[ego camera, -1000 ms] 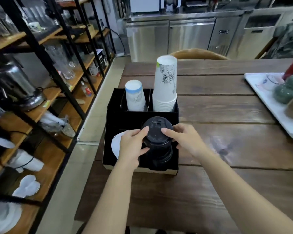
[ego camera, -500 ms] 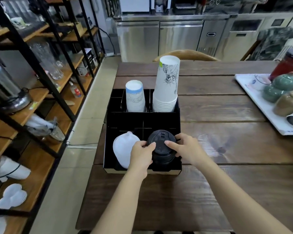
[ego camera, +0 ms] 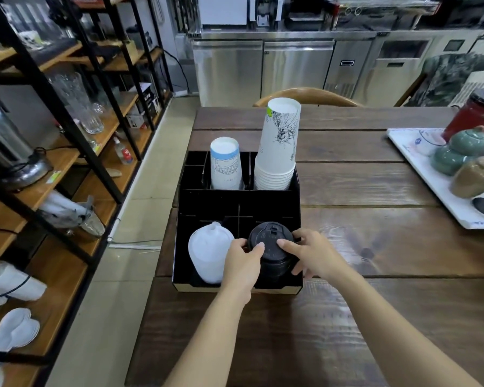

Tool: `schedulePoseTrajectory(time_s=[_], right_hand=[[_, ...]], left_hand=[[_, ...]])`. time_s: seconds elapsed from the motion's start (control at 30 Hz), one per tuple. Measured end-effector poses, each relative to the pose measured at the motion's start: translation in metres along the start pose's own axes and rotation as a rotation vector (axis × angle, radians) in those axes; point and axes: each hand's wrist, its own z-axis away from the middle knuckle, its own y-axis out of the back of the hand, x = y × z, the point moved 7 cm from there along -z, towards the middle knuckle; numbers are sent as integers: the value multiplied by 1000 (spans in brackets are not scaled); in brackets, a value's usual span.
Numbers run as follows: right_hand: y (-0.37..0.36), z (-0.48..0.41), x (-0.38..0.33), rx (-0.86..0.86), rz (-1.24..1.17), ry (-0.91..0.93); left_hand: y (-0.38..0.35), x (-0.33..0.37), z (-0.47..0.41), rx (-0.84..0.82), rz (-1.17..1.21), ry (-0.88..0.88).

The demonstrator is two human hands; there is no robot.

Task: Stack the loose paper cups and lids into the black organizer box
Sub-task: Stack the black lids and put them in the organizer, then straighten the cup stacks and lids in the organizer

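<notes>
I have the stack of black lids (ego camera: 271,248) between both hands, sunk into the near right compartment of the black organizer box (ego camera: 235,201), which sits at the table's left edge. My left hand (ego camera: 242,265) curls narrow round the stack's left side with the thumb on top; my right hand (ego camera: 312,254) closes on the right side, fingers wrapped down the stack's flank. I cannot count the lids in it, as only the top one shows clearly. Beside it, in the near left compartment, leans one stack of white lids (ego camera: 208,254), number also unclear. At the back stand two cup stacks: a short one with a blue band (ego camera: 225,163) and a tall printed one (ego camera: 280,143) showing roughly eight rims at its base. By my judgement the job is nearly finished: I see no loose cups or lids on the wooden table (ego camera: 375,241), and what remains is to seat this stack and let go.
</notes>
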Motion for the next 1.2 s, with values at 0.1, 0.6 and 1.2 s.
schedulePoseTrajectory(time_s=[0.1, 0.6, 1.2], right_hand=[[1, -2, 3, -16, 5, -5], [27, -7, -13, 236, 99, 114], [97, -45, -67, 372, -131, 298]], left_hand=[[-1, 0, 0, 4, -23, -14], [10, 31, 4, 78, -304, -175], [-1, 159, -23, 164, -180, -647]])
